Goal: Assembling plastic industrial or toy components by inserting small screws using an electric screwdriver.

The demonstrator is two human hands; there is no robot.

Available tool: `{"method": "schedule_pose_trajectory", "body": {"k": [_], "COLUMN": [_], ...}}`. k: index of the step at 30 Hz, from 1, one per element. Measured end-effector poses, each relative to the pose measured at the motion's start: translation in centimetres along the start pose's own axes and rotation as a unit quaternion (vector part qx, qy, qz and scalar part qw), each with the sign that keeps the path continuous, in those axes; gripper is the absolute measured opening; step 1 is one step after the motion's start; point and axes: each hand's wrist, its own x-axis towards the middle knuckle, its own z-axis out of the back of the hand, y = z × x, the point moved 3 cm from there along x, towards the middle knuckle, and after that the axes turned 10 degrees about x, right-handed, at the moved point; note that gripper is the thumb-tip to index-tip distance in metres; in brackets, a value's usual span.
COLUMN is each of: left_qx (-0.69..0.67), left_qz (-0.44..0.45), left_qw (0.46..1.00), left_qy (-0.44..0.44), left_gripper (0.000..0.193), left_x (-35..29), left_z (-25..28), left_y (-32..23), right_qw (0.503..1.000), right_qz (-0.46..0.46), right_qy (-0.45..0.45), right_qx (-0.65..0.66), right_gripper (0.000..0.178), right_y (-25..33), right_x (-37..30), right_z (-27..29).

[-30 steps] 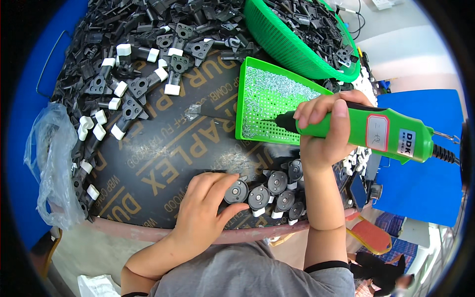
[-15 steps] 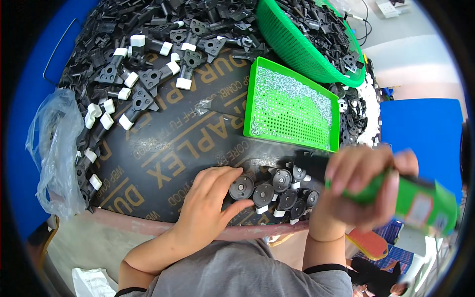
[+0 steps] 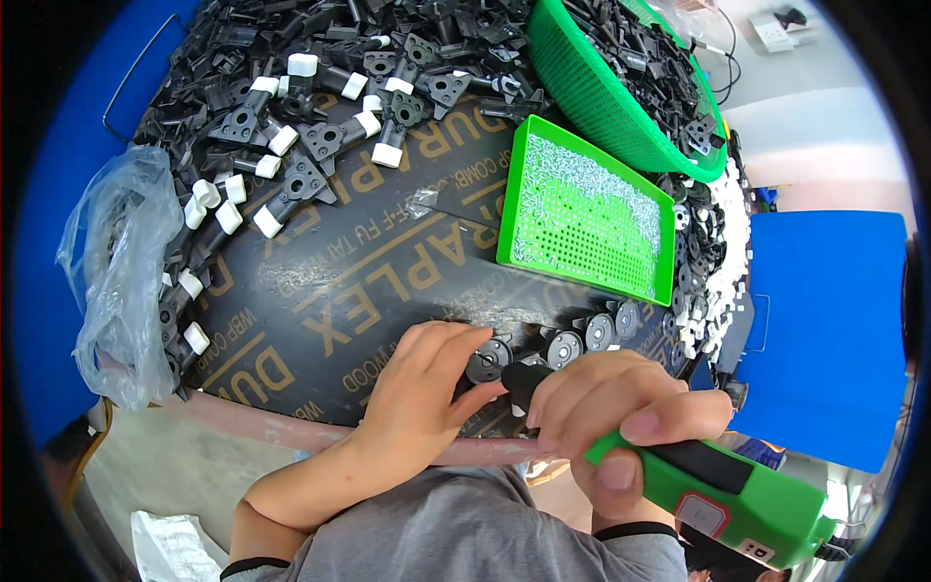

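Observation:
My left hand (image 3: 412,383) steadies a round black disc part (image 3: 489,363) on the table near its front edge, with thumb and fingers on either side of it. My right hand (image 3: 626,403) is wrapped around a green electric screwdriver (image 3: 732,495). The screwdriver's black nose points at the held disc, and its thin tip reaches the disc's face. To the right of it stand several similar disc parts (image 3: 599,332) with white ends, partly hidden behind my right hand.
A green perforated tray (image 3: 582,285) of small silver screws lies beyond my hands. Behind it stands a green mesh basket (image 3: 582,82) of black parts. Black parts with white caps (image 3: 310,179) are heaped at the far left, near a clear plastic bag (image 3: 126,281). White pieces (image 3: 725,262) lie rightward.
My right hand has swung the screwdriver left and down, bringing its tip onto the disc. My left hand keeps its hold. The whole view has shifted slightly.

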Motion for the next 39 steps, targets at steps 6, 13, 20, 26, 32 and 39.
{"method": "schedule_pose_trajectory", "body": {"k": [6,13,20,26,32,39], "left_qx": [0.0,0.01,0.03,0.042,0.039,0.041], "left_qz": [-0.011,-0.02,-0.024,-0.029,-0.027,-0.015], "left_qw": [1.0,1.0,0.999,0.999,0.999,0.999], "left_qy": [0.0,0.0,-0.016,-0.018,-0.009,-0.022], "left_gripper": [0.053,0.052,0.054,0.052,0.052,0.054], "left_x": [0.3,0.3,-0.2,0.1,0.3,0.3], "left_z": [0.0,0.0,-0.3,-0.5,-0.5,-0.4], "left_y": [-0.4,-0.5,-0.2,-0.3,-0.5,-0.4], "right_qw": [0.999,0.993,0.984,0.99,0.989,0.99], "right_qz": [0.003,0.018,0.061,0.092,0.097,0.095], "right_qy": [0.034,0.117,0.112,-0.104,-0.112,-0.106], "right_qx": [-0.018,0.025,0.125,0.037,0.008,-0.006], "right_gripper": [0.03,0.026,0.026,0.024,0.023,0.021], "right_y": [0.0,-0.8,0.6,-4.6,-5.6,-5.6], "right_x": [1.1,1.6,3.5,6.2,6.3,6.4], "right_z": [0.5,0.2,3.1,7.7,8.5,8.2]}}
